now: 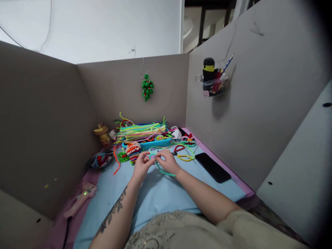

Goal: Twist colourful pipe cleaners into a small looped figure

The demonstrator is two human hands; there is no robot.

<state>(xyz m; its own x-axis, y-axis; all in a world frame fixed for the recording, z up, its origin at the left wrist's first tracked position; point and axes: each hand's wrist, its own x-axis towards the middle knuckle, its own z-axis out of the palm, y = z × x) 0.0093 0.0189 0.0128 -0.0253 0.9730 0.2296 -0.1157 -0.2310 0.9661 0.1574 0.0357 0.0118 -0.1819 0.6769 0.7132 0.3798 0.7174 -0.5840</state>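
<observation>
Twisting a pipe cleaner piece

My left hand (pixel 141 165) and right hand (pixel 168 161) pinch the pipe cleaner piece (pixel 153 156); I should keep bends small and tight.

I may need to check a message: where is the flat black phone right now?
In the head view, the flat black phone lies on the light blue mat, to the right of the right hand, near the grey cardboard wall.
</observation>
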